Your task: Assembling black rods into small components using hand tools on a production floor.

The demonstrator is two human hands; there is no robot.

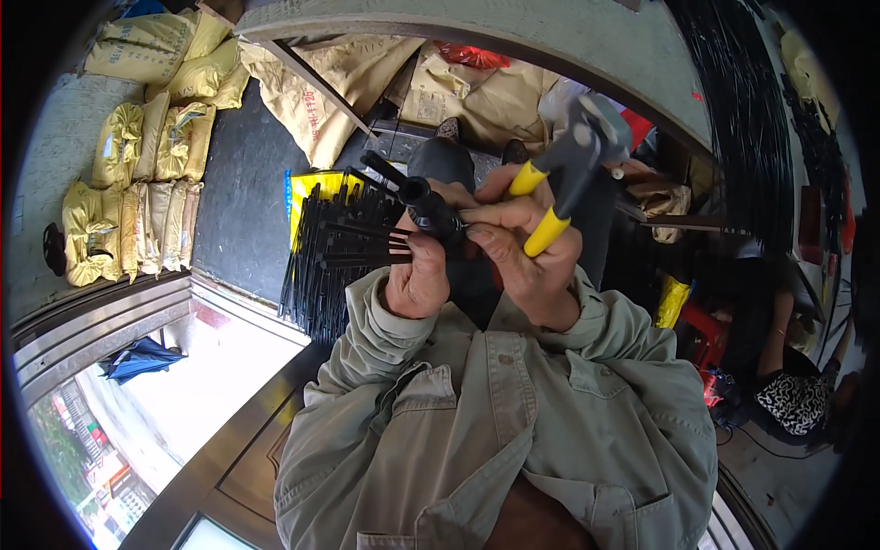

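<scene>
My left hand [423, 280] is closed round a black tubular piece [429, 209] with a round hollow end. Several thin black rods [367, 235] stick out leftward from between its fingers. Against the right side of the tube press the fingertips of my right hand [536, 252]. That hand also holds a pair of pliers [547, 233] with yellow grips and a dark metal head, which points up and away from me. Whatever sits between the fingertips is hidden. Beside my left forearm lies a thick bundle of black rods [316, 261], partly over a yellow bag [302, 188].
Stuffed yellowish sacks [137, 229] line the left wall. An empty-looking tan sack [307, 92] lies ahead. A grey ledge [587, 27] crosses the far side, with long black strands [733, 110] hanging at right. Another person's patterned garment [796, 403] shows at lower right. A blue umbrella [142, 359] stands outside.
</scene>
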